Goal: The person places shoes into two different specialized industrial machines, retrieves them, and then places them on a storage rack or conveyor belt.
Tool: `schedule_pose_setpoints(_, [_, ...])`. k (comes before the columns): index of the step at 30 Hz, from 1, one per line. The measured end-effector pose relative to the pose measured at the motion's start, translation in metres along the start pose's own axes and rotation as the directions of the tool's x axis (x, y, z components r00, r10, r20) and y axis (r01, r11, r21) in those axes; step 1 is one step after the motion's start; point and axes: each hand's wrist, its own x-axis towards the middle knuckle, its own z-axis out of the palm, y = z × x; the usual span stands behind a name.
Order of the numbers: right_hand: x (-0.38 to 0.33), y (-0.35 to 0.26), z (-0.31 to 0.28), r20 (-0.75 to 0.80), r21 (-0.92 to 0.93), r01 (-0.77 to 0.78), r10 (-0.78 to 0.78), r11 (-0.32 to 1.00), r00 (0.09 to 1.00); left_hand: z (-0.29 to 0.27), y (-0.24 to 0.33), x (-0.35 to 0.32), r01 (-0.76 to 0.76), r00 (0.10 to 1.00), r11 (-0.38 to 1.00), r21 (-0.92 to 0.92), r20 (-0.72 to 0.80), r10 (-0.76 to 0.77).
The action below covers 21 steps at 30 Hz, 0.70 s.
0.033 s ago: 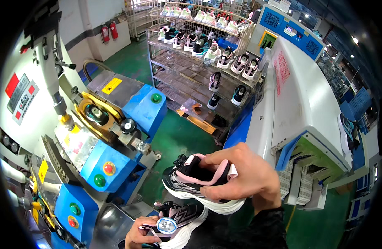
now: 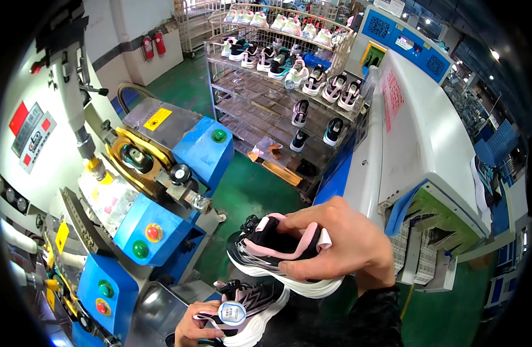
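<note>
**Green-painted factory floor (image 2: 248, 191) is stretching out behind the work in hand**

Beyond, a grey metal rack (image 2: 243, 105) is carrying footwear: pale sneakers (image 2: 290, 26) are lining its top shelf's far edge, and separate dark sneakers (image 2: 333, 132) are standing lower down, towards its right edge. On the left, a blue-and-white machine (image 2: 136, 222) is showing red and green buttons; on the right, a rounded white machine (image 2: 428, 127) is exposing green bristles (image 2: 433, 211) underneath.

The right hand (image 2: 353, 246) is gripping a black-and-pink shoe with a thick white sole (image 2: 265, 259) by its heel collar, thumb pressing the near side. Nearer the body, the left hand (image 2: 192, 327) is pinching its mate, a second black-and-pink shoe (image 2: 259, 305), at the heel. Over that collar a round white disc with a blue rim (image 2: 232, 313) is lying; whether it is sticking there is unclear.

Both shoes are seemingly nearing completion, uppers and soles joined. Neither is standing on the rack yet; whether finishing work is remaining, the view is not revealing.
</note>
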Motion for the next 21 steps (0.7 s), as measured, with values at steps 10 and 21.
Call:
schedule_pose_setpoints(10, [-0.035,-0.015,-0.018,0.066,-0.030,0.041,-0.039,0.999,0.997,0.016,-0.007,0.021,-0.254,0.942,0.966,0.053,0.242,0.234])
schedule_pose_setpoints(21, [-0.059,-0.004,-0.024,0.107,0.006,-0.044,0.043,0.999,0.993,0.031,-0.048,0.042,0.101,0.995,0.914,-0.394,0.017,-0.103])
